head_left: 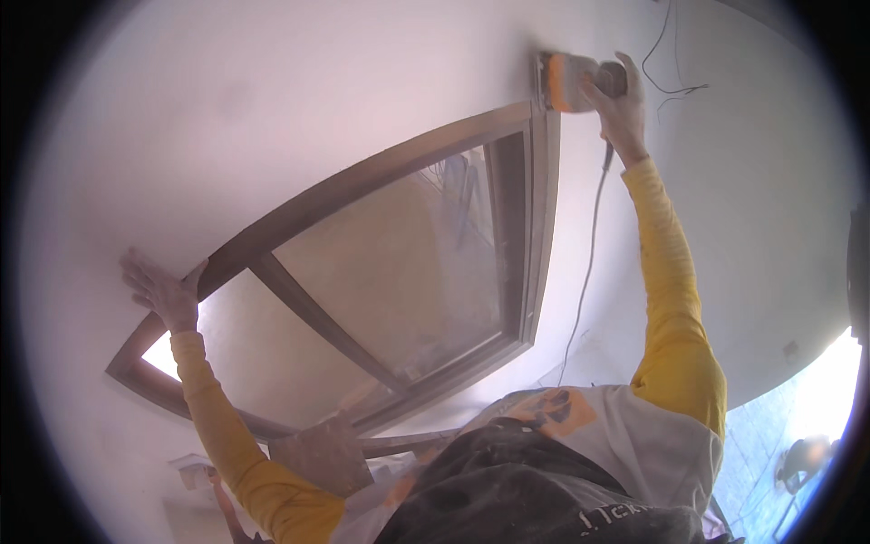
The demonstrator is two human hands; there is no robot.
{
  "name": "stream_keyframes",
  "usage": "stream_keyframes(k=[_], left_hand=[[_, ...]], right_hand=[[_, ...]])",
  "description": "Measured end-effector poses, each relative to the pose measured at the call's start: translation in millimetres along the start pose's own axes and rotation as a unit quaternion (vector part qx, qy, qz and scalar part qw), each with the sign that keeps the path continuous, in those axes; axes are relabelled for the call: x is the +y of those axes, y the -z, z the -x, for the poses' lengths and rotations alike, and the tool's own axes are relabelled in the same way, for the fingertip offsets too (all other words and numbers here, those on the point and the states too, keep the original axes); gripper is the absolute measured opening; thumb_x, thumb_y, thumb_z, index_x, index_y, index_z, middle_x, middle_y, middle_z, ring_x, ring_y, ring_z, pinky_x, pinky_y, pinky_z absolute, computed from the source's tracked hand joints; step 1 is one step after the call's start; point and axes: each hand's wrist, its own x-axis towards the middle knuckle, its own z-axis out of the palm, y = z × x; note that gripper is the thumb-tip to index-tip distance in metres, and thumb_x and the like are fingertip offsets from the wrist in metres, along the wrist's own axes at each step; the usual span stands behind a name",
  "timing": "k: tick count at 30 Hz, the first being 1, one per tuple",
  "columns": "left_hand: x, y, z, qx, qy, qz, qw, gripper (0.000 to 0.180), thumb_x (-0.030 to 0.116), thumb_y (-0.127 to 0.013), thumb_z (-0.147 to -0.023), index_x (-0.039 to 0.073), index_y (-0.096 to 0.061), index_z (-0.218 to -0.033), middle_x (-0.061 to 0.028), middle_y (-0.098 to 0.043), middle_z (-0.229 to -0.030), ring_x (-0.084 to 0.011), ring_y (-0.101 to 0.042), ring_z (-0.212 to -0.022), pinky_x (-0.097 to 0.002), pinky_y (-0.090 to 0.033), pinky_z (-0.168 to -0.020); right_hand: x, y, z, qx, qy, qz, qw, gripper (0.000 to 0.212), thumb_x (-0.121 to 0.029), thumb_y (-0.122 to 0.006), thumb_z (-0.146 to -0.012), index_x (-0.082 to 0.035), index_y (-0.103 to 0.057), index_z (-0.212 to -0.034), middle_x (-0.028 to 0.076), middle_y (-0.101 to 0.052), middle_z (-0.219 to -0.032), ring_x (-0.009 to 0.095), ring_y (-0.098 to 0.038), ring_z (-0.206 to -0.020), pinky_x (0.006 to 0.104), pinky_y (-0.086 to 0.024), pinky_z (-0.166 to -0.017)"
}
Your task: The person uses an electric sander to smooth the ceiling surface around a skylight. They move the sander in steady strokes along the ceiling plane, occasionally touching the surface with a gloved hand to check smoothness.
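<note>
Right hand [619, 102] clamped the orange sander [571, 82] flat against the wall [272, 109], long axis sideways; left hand [161, 290] splayed open by the window frame [381, 168].

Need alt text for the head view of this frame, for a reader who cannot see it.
A person's right hand presses an orange power sander against a white wall above a dark window frame. Their left hand lies flat on the wall beside the frame, and the sander's cord hangs down.
</note>
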Motion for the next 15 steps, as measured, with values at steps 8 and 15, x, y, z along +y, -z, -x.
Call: stream_keyframes(k=[8,15], left_hand=[[-9,3,0,-0.004,0.005,-0.009,1.0,0.139,0.06,-0.088,-0.072,0.011,0.0,-0.168,-0.0214,0.002,-0.174,-0.05,0.002,-0.158,-0.0722,-0.008,-0.122],[-7,0,-1,-0.007,-0.004,-0.014,1.0,0.138,0.064,-0.085,-0.074,0.012,0.002,-0.168,-0.0231,0.004,-0.173,-0.0513,0.004,-0.158,-0.0735,-0.01,-0.121]], right_hand=[[40,91,102,0.175,-0.241,-0.31,0.903,0.037,-0.022,-0.076,-0.09,-0.01,-0.059,-0.121,0.003,-0.062,-0.099,0.015,-0.061,-0.07,0.0272,-0.05,-0.053],[160,146,173,0.244,-0.311,-0.47,0.789,0.03,-0.036,-0.062,-0.1,-0.009,-0.059,-0.112,0.005,-0.065,-0.101,0.019,-0.066,-0.079,0.0336,-0.053,-0.056]])
